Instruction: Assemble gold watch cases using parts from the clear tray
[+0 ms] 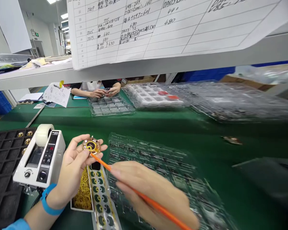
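Between the thumb and fingers of my left hand (73, 159) is a small round gold-rimmed part (91, 145) with a dark centre and a yellow ring. My right hand (151, 188) grips a thin orange stick (144, 196) like a pen. The stick's tip touches or nearly touches the lower edge of the round part. Below my left hand lies a strip of stickers (102, 198) with dark round shapes. Beside it stands a white box (83, 188) of yellow rings, partly hidden by my wrist. My right hand is somewhat blurred and covers part of a clear plastic tray (134, 147).
At left is a white tape dispenser (42, 159) beside a black compartment tray (2, 166) with several gold parts. A small part (231, 140) lies on the green mat at right. Stacked clear trays (242, 99) and a co-worker's hands (105, 92) are behind. A shelf (38, 76) crosses above.
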